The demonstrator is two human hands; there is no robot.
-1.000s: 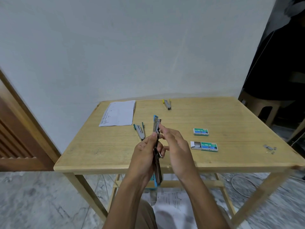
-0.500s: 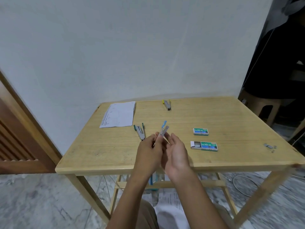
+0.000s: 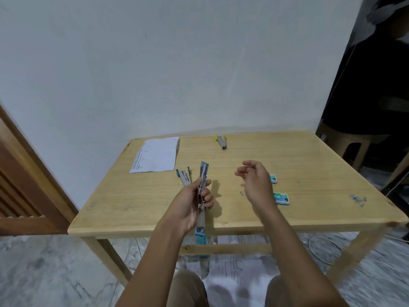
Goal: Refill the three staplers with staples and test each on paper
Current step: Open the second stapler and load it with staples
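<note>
My left hand [image 3: 194, 202] grips a blue stapler [image 3: 203, 173] that is swung fully open, one end pointing up and the other hanging below the table edge. My right hand [image 3: 254, 180] hovers to its right with loosely curled fingers, holding nothing visible. A green stapler [image 3: 184, 176] lies open on the wooden table [image 3: 309, 169] just left of the blue one. A yellow stapler [image 3: 221, 141] lies at the back. A sheet of paper [image 3: 156, 155] sits at the back left. Two green staple boxes [image 3: 281, 198] lie behind my right hand, partly hidden.
Loose staple strips [image 3: 356, 199] lie near the table's right edge. A few staple bits [image 3: 241, 193] sit by my right wrist. Papers [image 3: 232, 271] lie on the marble floor under the table. A wooden door [image 3: 20, 185] stands left, a plastic stool [image 3: 354, 147] at right.
My right hand has let go of the blue stapler and moved right, toward the staple boxes. The stapler has swung upright and fully open in my left hand.
</note>
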